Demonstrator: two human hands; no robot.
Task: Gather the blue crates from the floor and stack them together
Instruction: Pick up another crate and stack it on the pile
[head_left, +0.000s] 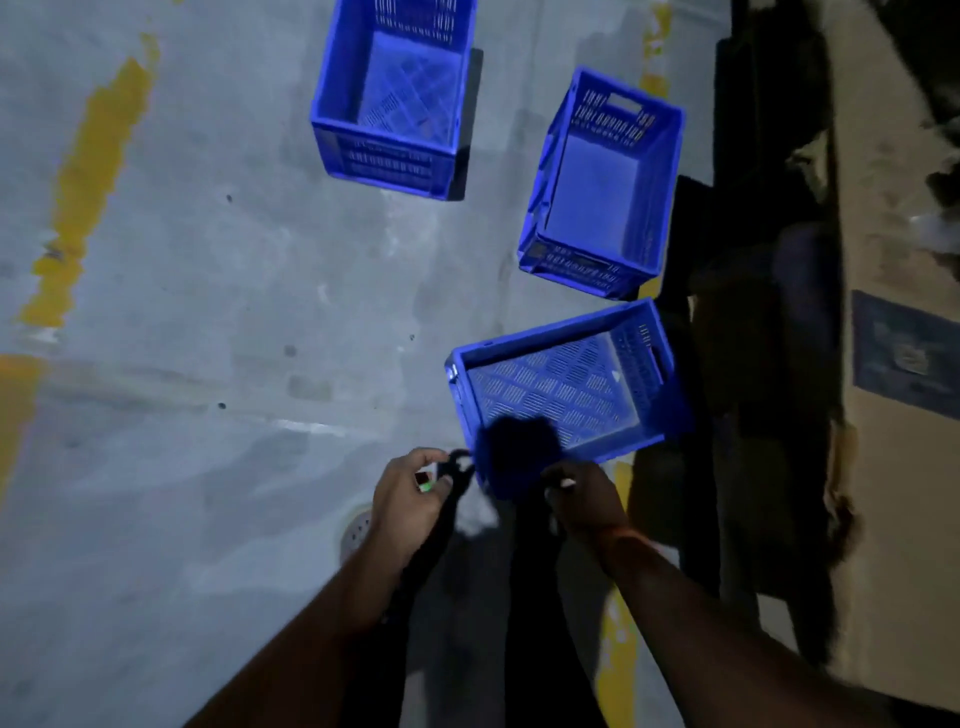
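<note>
Both hands (410, 499) (587, 501) reach toward nearest of 3 blue crates (566, 395).

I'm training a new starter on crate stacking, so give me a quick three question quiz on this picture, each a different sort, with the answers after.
1. How many blue crates are in view?
2. True or false: the crates are already stacked together.
3. Which crate are the hands at? A) far crate B) middle crate C) near crate

Key
1. Three: the far crate, the middle crate and the near crate, all open side up.
2. False. Each sits apart on the floor.
3. C. The left hand and right hand are at its near edge; whether either has a grip is too dark to tell.
</note>
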